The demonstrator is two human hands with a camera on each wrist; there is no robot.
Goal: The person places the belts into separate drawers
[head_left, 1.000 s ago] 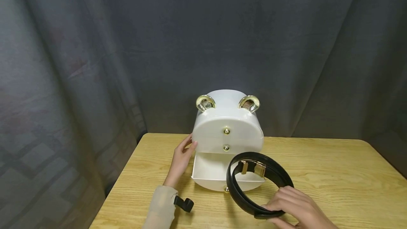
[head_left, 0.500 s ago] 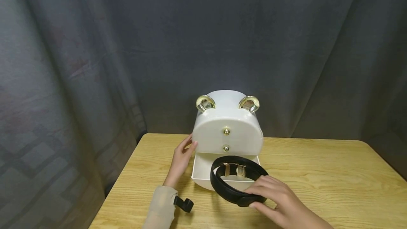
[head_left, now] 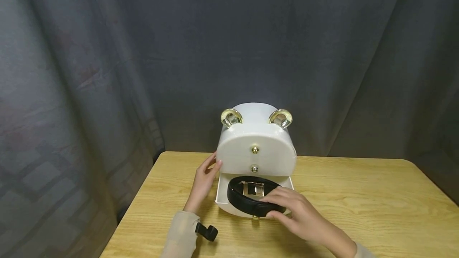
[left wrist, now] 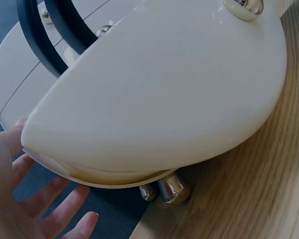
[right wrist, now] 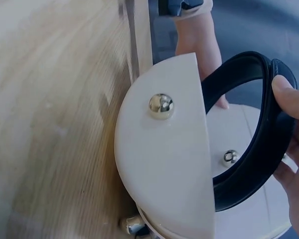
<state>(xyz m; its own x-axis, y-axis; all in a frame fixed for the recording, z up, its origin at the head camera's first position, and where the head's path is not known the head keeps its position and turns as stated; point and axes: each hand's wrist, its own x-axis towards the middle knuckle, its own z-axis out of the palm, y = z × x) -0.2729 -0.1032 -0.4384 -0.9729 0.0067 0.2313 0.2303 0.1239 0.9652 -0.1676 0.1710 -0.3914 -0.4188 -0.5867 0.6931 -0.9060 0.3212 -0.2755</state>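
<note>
A white rounded box (head_left: 255, 124) with gold ear shapes stands on the table, its bottom drawer (head_left: 223, 194) pulled out. My right hand (head_left: 297, 212) pinches a coiled black belt (head_left: 245, 204) between thumb and fingers. The belt is tilted over the drawer, its gold buckle (head_left: 255, 189) showing inside the loop. In the right wrist view the belt (right wrist: 244, 184) stands behind the drawer front (right wrist: 164, 144), partly hidden by it. My left hand (head_left: 203, 180) rests against the box's left side. In the left wrist view its fingers (left wrist: 62, 211) are spread, with the thumb at the front edge.
The wooden table (head_left: 358, 194) extends on both sides of the box. A grey curtain (head_left: 272, 43) hangs behind it. A black device (head_left: 207, 232) is strapped at my left wrist. Gold knobs (head_left: 255, 149) sit on the upper fronts, and gold feet (left wrist: 173, 188) are under the box.
My right hand has carried the belt left and forward, from in front of the drawer to over it, tilting it flatter. My left hand and the box stay in place.
</note>
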